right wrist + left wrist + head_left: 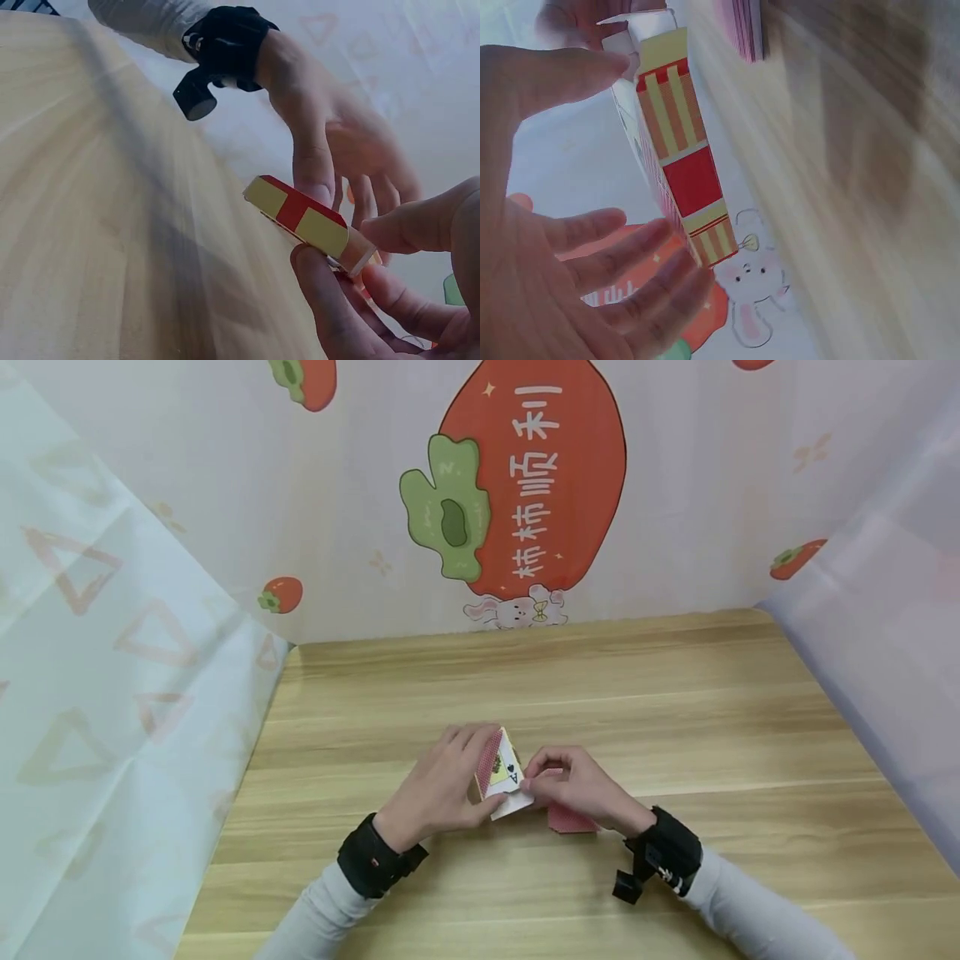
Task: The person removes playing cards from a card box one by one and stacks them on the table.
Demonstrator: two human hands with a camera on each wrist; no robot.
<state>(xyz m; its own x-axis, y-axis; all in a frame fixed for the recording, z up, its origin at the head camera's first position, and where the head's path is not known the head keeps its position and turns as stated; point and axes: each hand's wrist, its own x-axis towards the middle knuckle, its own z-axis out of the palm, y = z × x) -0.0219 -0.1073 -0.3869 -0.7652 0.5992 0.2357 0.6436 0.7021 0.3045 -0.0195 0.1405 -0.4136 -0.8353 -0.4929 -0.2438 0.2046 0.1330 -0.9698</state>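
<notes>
A small card box (501, 768) with an ace of spades on its face is tilted above the table. My left hand (438, 787) holds it between thumb and fingers; the left wrist view shows the striped yellow and red side of the box (694, 180). At the box's open end, my right hand (581, 783) pinches a flap with thumb and fingertips. The right wrist view shows a yellow and red flap (300, 214) close to those fingers. Partly hidden beneath my right hand is a stack of red-backed playing cards (570, 819).
The wooden table (375, 893) spreads around both hands. A printed cloth (360, 493) with a large persimmon picture hangs behind it, and pale cloths (120, 693) flank both sides. Each wrist wears a black camera strap (371, 857).
</notes>
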